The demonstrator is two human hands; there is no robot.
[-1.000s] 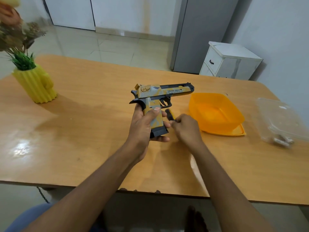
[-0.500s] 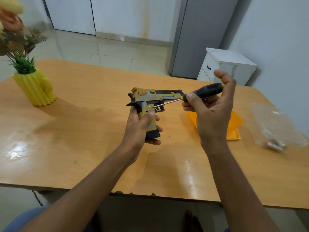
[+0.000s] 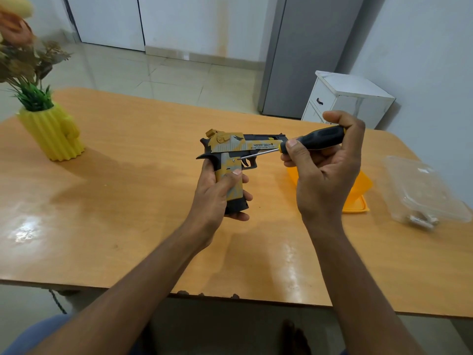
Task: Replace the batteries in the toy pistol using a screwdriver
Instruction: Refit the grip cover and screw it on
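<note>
My left hand (image 3: 217, 196) grips the handle of a yellow, grey and black toy pistol (image 3: 239, 147), held upright above the table with its barrel pointing right. My right hand (image 3: 325, 170) holds a screwdriver (image 3: 314, 138) by its black and yellow handle. The thin metal shaft runs left and slightly down, and its tip sits at a small screw on the upper part of the pistol's grip, just behind the trigger.
An orange plastic container (image 3: 358, 198) lies on the wooden table (image 3: 128, 213) behind my right hand. A clear plastic box (image 3: 419, 193) with small metal items sits at the right edge. A yellow vase with flowers (image 3: 52, 131) stands far left. A white cabinet (image 3: 350, 98) is beyond the table.
A second ago my right hand was low beside the pistol's base. It has since risen with the screwdriver and brought the tip to the screw on the grip. My left hand kept holding the pistol.
</note>
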